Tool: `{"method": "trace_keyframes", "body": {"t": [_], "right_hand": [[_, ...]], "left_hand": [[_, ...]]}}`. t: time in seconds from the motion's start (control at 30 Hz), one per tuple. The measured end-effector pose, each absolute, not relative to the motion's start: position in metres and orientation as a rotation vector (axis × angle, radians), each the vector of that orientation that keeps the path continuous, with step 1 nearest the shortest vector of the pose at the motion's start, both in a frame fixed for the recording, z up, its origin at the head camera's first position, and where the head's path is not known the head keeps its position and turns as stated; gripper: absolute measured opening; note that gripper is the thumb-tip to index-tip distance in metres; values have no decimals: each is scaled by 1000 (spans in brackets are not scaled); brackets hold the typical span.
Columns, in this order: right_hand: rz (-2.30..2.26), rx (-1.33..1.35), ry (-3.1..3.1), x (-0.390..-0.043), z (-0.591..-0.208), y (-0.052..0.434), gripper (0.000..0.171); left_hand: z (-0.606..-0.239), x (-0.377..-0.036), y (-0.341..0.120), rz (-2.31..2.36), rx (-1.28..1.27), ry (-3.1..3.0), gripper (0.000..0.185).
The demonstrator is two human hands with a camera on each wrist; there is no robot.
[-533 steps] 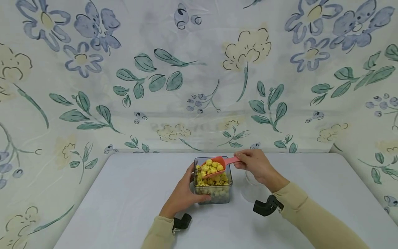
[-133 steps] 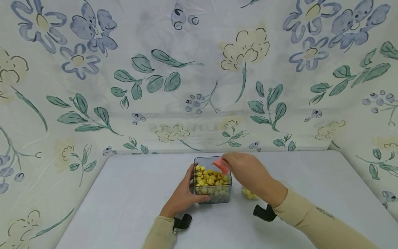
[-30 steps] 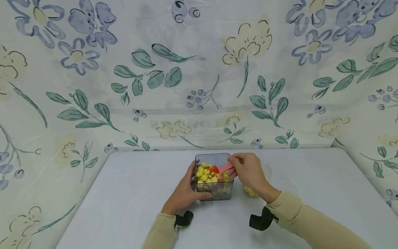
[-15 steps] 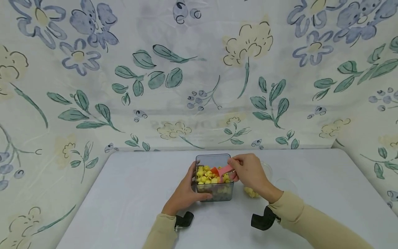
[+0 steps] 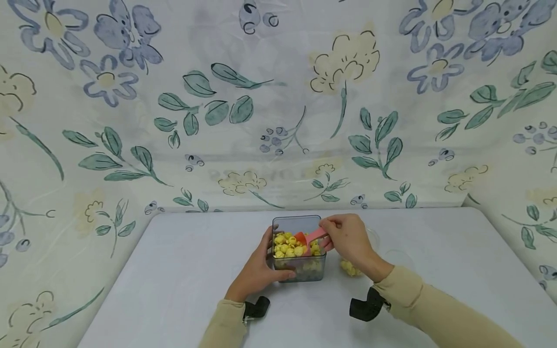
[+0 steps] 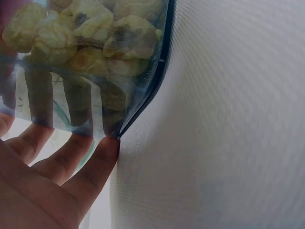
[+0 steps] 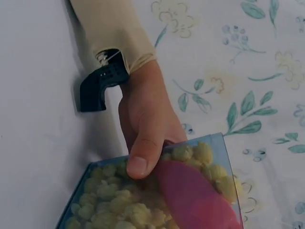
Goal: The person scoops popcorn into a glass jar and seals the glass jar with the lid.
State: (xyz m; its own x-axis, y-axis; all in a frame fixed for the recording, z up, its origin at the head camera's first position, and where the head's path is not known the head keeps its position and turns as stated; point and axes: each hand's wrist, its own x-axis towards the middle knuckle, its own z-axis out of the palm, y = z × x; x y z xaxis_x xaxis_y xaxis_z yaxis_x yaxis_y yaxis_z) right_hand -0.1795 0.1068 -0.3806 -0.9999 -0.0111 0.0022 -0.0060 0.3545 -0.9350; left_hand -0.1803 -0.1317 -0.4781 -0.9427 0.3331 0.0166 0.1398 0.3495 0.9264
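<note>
right hand (image 5: 348,239) pinches pink scoop (image 5: 310,238), bowl down in yellow popcorn (image 5: 289,245) inside clear square tub (image 5: 299,270) at mid-table
scoop's long axis slopes from the fingers at its right end down-left into the tub, so the bowl lies left of the hand; left hand (image 5: 256,270) wraps the tub's left wall, thumb at the near wall, fingers (image 6: 71,157) spread on the plastic; small popcorn heap (image 5: 349,267) lies just right of the tub, under the right wrist

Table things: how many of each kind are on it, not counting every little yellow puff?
Clear square box of yellow puffs: 1
Pink scoop: 1
Clear round cup with a few yellow puffs: 1
Hands: 2, the left hand gripping the box, the right hand holding the scoop
Total: 5
</note>
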Motion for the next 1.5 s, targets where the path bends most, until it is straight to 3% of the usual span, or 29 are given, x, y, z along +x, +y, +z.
{"method": "trace_keyframes", "body": {"t": [0.5, 1.5], "right_hand": [[-1664, -67, 2434, -218, -370, 116, 28], [-1764, 57, 2247, -230, -371, 140, 34]], "left_hand": [[-479, -183, -131, 1658, 450, 2426, 127], [-478, -182, -131, 1598, 422, 2465, 128]]}}
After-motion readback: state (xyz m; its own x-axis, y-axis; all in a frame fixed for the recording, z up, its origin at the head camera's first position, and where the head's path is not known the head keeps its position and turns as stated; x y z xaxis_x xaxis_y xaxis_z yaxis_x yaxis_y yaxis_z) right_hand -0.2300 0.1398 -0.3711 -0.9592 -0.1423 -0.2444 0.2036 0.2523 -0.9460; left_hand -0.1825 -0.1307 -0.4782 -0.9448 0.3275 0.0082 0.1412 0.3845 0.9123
